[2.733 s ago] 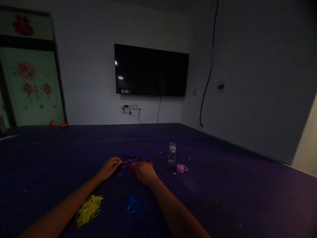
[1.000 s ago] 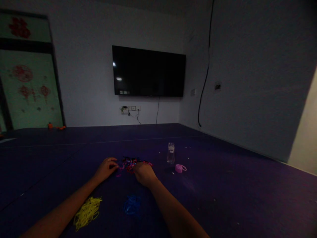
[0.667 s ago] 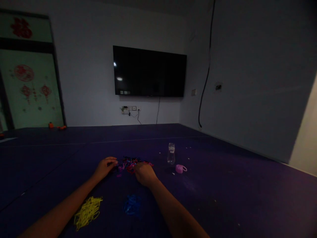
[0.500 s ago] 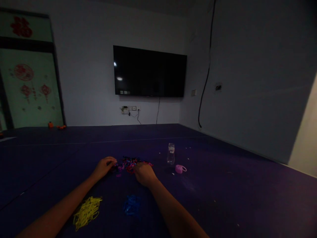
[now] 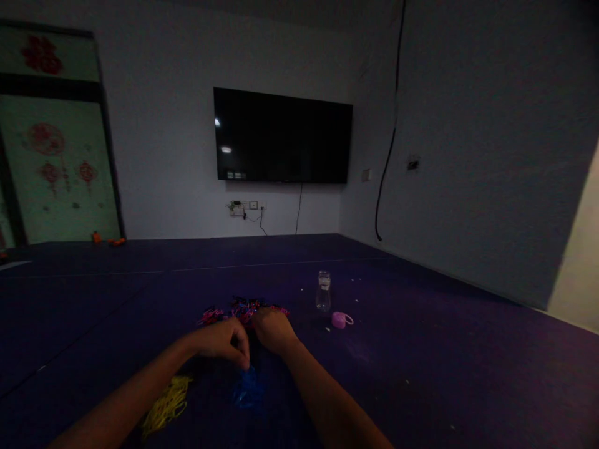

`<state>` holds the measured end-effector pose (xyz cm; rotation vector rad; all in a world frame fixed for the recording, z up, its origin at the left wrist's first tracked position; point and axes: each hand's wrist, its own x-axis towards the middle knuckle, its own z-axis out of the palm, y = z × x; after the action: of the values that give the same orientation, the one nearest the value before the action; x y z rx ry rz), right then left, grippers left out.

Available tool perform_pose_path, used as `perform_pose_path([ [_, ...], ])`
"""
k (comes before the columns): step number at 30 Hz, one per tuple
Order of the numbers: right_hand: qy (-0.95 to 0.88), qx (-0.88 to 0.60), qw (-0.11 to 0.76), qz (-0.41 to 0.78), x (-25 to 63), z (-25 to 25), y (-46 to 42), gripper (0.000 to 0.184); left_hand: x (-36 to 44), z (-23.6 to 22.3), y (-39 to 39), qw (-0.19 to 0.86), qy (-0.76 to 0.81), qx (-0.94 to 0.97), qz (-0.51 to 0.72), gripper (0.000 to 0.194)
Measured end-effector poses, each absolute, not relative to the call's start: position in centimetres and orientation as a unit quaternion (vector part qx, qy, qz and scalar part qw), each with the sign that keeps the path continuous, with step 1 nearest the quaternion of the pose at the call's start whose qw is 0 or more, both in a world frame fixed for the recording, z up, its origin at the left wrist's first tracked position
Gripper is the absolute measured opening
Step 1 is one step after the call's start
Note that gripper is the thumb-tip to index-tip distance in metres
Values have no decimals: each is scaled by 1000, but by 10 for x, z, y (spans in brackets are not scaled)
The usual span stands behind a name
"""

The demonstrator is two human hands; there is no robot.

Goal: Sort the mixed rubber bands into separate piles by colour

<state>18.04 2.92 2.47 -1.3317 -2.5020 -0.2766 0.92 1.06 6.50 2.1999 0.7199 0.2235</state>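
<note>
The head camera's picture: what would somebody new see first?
Probably the big black television on the far wall. Next might come the bright yellow bands, low down by the left forearm, and the pile of blue bands at the fingertips of the left hand. The pink cap may catch the eye too, beside the clear bottle.

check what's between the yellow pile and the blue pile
The head view shows only bare purple surface between the yellow pile and the blue pile.
</note>
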Motion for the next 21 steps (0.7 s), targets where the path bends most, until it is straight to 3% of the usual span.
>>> perform_pose_path([
  [5,-870,-463,140,-94,180,25,29,26,0,66,22,366,313,865,136,23],
  [8,-872,-460,143,-92,180,23,32,26,-15,56,44,262,385,840,279,29],
  [11,-876,-446,153,-97,181,21,33,26,-32,37,66,143,412,834,338,28],
  [21,-877,-445,153,-97,181,23,31,26,-48,-1,81,108,412,869,253,30],
])
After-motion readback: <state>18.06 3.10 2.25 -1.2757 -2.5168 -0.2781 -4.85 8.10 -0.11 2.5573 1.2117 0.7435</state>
